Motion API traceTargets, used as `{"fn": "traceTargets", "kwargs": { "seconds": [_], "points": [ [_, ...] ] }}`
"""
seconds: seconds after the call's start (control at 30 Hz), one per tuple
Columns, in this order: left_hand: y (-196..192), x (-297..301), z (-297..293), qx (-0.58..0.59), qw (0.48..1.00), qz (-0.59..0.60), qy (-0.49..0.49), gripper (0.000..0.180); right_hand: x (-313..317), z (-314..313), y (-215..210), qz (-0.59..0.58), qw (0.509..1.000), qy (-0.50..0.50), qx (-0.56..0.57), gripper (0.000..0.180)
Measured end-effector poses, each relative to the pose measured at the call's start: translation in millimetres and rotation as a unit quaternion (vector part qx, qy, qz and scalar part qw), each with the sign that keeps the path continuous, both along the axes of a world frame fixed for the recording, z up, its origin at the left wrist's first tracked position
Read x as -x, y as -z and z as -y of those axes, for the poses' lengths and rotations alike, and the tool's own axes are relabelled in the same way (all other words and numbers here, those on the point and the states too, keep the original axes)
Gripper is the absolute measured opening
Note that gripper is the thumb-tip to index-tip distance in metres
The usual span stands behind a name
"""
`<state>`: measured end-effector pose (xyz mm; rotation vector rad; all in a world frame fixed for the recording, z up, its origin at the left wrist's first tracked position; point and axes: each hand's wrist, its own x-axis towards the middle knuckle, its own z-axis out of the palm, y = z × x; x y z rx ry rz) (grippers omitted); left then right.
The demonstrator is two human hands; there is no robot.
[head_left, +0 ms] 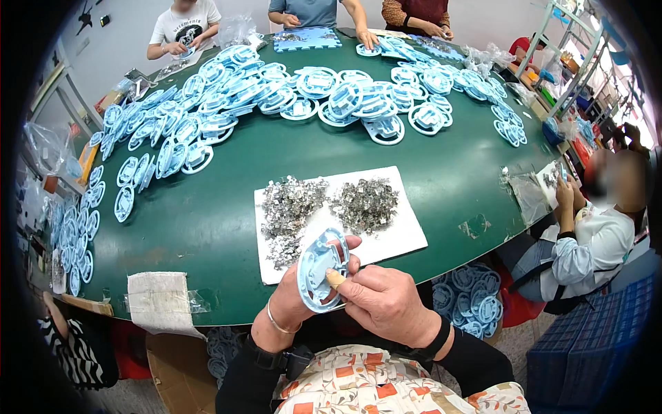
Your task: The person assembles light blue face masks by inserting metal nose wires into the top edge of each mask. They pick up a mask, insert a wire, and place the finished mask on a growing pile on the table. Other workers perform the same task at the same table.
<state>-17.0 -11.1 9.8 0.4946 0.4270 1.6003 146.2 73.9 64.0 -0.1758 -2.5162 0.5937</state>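
My left hand [284, 303] grips a light blue oval plastic housing [314, 270], held tilted above the near table edge with its ribbed inside partly showing. My right hand [387, 301] has its thumb and forefinger pressed together against the inner side of that housing. A tan cover sits on one of its fingertips, and anything pinched there is too small or hidden to make out. Just beyond both hands lies a white board [408, 239]. On it are two heaps of small shiny metal clips, a left heap [293, 207] and a right heap [365, 205].
Many blue housings [238, 86] are piled across the far side of the green table [207, 241]. A cloth pad [162, 303] hangs over the near edge on the left. Boxes of blue housings [469, 297] stand below the table. Several other people work around it.
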Motion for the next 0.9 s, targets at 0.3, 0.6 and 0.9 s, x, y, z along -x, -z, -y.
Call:
{"fn": "traceTargets", "kwargs": {
  "seconds": [0.3,0.6,0.9],
  "points": [
    [-2,-23,-2,0.116,0.988,-0.088,-0.048,0.046,-21,5,-4,-0.062,0.982,0.059,0.171,0.040],
    [-36,-20,2,0.060,0.878,-0.475,-0.020,0.031,-66,-26,12,0.040,0.893,0.000,0.449,0.020],
    [-7,-14,10,0.149,0.846,-0.505,-0.086,0.024,-36,-68,21,0.051,0.963,0.193,0.183,0.016]
  ]
}}
